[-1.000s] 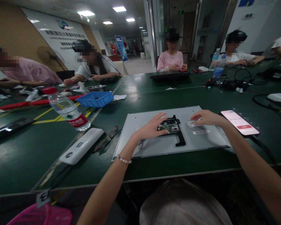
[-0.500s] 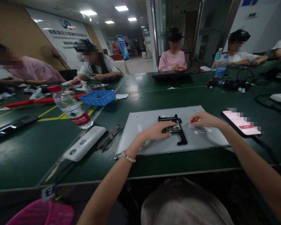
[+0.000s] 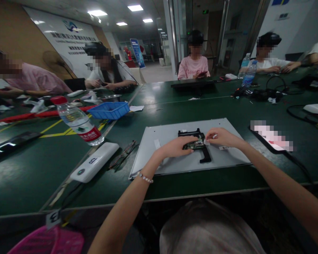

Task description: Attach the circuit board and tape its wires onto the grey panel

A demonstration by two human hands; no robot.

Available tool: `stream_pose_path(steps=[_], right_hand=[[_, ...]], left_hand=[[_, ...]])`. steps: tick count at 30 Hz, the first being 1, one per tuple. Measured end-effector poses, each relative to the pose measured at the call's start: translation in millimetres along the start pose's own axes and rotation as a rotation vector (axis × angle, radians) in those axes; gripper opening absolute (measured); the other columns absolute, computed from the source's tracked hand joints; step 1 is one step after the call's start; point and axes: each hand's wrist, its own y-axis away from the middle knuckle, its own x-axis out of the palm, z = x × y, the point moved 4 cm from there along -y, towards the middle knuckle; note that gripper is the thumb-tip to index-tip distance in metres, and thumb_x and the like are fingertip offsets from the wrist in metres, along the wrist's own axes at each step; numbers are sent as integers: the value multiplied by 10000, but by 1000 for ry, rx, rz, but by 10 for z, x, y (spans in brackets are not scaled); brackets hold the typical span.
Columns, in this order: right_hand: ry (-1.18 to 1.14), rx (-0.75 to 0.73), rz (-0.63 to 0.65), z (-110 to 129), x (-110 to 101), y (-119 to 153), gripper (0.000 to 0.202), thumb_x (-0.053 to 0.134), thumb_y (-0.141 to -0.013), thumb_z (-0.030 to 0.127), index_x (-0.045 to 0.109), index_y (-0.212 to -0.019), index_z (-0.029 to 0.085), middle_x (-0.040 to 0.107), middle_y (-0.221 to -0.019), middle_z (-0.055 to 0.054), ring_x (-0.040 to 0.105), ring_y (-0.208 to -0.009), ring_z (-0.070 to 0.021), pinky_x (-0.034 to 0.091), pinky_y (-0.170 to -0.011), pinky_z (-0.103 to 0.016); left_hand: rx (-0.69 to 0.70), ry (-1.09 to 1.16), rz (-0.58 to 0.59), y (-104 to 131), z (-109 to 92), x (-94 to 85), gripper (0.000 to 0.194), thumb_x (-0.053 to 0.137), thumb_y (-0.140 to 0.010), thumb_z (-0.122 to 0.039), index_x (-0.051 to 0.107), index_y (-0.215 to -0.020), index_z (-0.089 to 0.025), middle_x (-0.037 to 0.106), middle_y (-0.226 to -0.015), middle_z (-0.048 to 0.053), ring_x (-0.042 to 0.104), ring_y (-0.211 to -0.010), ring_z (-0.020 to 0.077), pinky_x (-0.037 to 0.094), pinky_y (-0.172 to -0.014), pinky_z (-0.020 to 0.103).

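A flat grey panel lies on the green table, with a black bracket on its middle. On the bracket sits a small green circuit board. My left hand rests over the board's left part, its fingers closed around the edge. My right hand pinches a small whitish piece at the board's right side; whether the piece touches the board is unclear. A barcode label is on the panel below my right hand.
To the left are glasses, a white power bank, a water bottle and a blue tray. A phone with a cable lies right. Several people sit around the table.
My right hand has moved left with the whitish piece, from the bare panel to the board's right side. My left hand has stayed on the board.
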Motion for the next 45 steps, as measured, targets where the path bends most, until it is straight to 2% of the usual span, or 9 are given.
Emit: stream_pose_path(steps=[10,19,25,28,32,36,38,40,45], right_hand=[[25,1,-47,36,1,11,190,590,-776,304,691,-885,187,669,-873,-53,605,-764,-165,469,-715,-293],[-199,38,76,78,91,25,169,607,-753,305,642,-838,163,674,-735,-35,617,-666,-146,479,-674,-279],[-129,14,74,92,69,23,202,599,-767,351,666,-842,175,683,-780,-38,605,-677,-152,459,-665,-286],[-169,1,47,66,36,26,240,580,-781,379,675,-871,177,681,-804,-41,606,-709,-156,461,-674,-293],[-228,-9,-12,33,-3,26,274,547,-805,393,673,-886,164,673,-807,-44,599,-693,-147,463,-661,-291],[-220,-3,-32,38,-14,33,284,538,-813,384,677,-901,153,675,-805,-49,591,-650,-138,457,-648,-288],[-208,4,-33,50,-13,39,282,537,-814,380,680,-901,153,677,-807,-51,589,-634,-136,454,-642,-288],[-201,11,-40,64,-17,44,280,535,-813,378,682,-892,153,677,-805,-54,590,-631,-138,453,-638,-287],[-169,42,-75,52,-26,47,272,524,-811,364,678,-869,148,672,-773,-59,585,-623,-143,443,-614,-279]], left_hand=[[24,-4,8,-3,-62,-14,549,543,-848,-266,390,-1374,-245,456,-1396,59,433,-1268,226,296,-1090,409],[43,-26,5,-5,-86,-26,528,556,-844,-220,412,-1352,-215,483,-1369,81,453,-1250,217,318,-1072,399],[48,-56,7,-8,-97,-10,526,557,-855,-234,403,-1358,-215,482,-1367,81,456,-1246,207,325,-1068,380],[53,-105,-13,16,-113,-91,514,555,-869,-302,412,-1354,-215,466,-1385,81,400,-1294,213,297,-1086,382],[-91,-243,-193,138,-24,-418,467,444,-923,-399,417,-1352,-215,448,-1400,71,400,-1291,202,302,-1081,361],[-422,-536,-333,391,252,-744,406,400,-928,-405,537,-1230,-172,578,-1225,96,550,-1108,228,388,-982,350],[-585,-637,-304,529,416,-829,385,407,-914,-412,589,-1154,-172,610,-1146,102,599,-999,228,434,-889,327],[-665,-644,-222,635,555,-861,404,386,-910,-451,628,-1075,-174,640,-1060,96,617,-931,221,450,-809,293],[-688,-468,-15,771,751,-859,407,455,-841,-501,652,-988,-177,676,-938,70,623,-836,194,442,-733,248]])
